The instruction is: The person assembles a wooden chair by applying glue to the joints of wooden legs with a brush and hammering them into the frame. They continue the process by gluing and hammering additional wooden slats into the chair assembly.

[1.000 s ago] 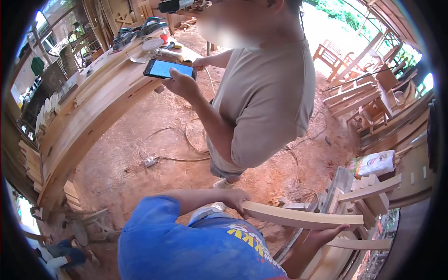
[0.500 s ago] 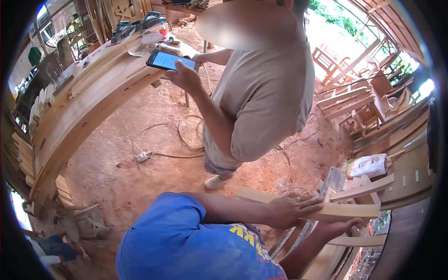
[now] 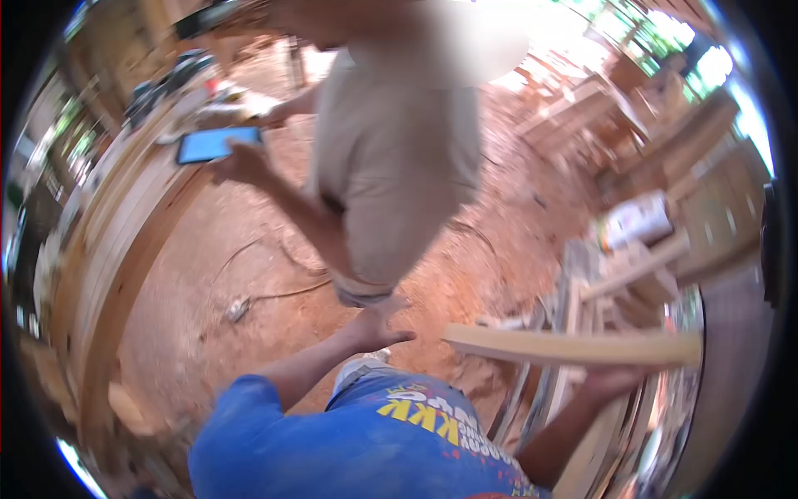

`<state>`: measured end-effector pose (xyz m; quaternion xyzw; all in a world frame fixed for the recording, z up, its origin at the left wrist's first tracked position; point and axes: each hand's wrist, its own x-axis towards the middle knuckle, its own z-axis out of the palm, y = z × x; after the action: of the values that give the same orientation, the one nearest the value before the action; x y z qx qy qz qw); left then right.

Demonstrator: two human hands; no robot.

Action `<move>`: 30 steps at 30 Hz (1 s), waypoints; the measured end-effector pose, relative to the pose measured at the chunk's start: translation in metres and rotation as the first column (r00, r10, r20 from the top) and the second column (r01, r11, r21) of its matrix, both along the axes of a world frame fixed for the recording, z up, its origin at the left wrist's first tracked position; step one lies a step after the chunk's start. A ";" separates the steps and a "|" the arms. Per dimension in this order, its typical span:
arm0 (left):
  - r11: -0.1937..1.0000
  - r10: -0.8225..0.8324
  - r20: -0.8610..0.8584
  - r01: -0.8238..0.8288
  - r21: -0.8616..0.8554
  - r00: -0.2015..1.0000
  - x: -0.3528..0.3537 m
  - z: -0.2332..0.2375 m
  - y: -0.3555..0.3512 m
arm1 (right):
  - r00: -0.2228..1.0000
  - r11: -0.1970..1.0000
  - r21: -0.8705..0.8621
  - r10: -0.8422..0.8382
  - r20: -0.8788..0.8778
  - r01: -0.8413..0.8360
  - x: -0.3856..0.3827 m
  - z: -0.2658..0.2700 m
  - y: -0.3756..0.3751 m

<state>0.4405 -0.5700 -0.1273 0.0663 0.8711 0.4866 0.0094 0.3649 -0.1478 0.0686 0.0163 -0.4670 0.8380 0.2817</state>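
Observation:
My right hand (image 3: 617, 384) is at the right, closed round the underside of a pale, slightly curved wooden piece (image 3: 573, 346) near its far right end. The piece lies roughly level, and its left end points toward the middle of the view. My left hand (image 3: 381, 326) is off the wood, in front of my blue shirt, with its fingers apart and nothing in it. Motion blurs both hands somewhat. Beyond my left hand stands another person (image 3: 399, 158) in a beige shirt, holding a phone or tablet (image 3: 218, 145).
A long curved wooden workpiece (image 3: 137, 258) with tools at its far end runs along the left. A cable with a white socket block (image 3: 238, 310) lies on the reddish floor. At the right are wooden frames (image 3: 573, 108), a white printed bag (image 3: 636, 221) and more timber.
My left hand has let go of the wooden piece and moved left, opening. The piece's left end now shows fully. The view has shifted, and the other person appears further left.

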 end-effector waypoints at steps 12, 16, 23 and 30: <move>0.809 -0.525 0.029 0.488 0.326 0.851 -0.053 0.068 0.110 | 0.959 0.832 0.513 0.278 -0.057 -0.210 0.033 0.006 -0.120; 0.820 -0.512 0.063 0.465 0.335 0.857 -0.053 0.039 0.107 | 0.983 0.690 0.720 0.174 -0.060 -0.078 0.036 0.008 -0.103; 0.786 -0.608 0.124 0.572 0.235 0.784 -0.063 0.042 0.105 | 0.971 0.408 0.883 -0.158 -0.180 0.230 0.045 0.023 -0.075; 0.702 -0.711 0.270 0.683 0.203 0.650 -0.076 0.024 0.132 | 0.818 0.522 0.768 -0.575 -0.004 0.371 0.089 -0.041 -0.060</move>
<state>0.3646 -0.4381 -0.1035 0.3140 0.7431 0.4849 0.3377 0.4542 -0.2076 0.0276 -0.1053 -0.7822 0.4594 0.4074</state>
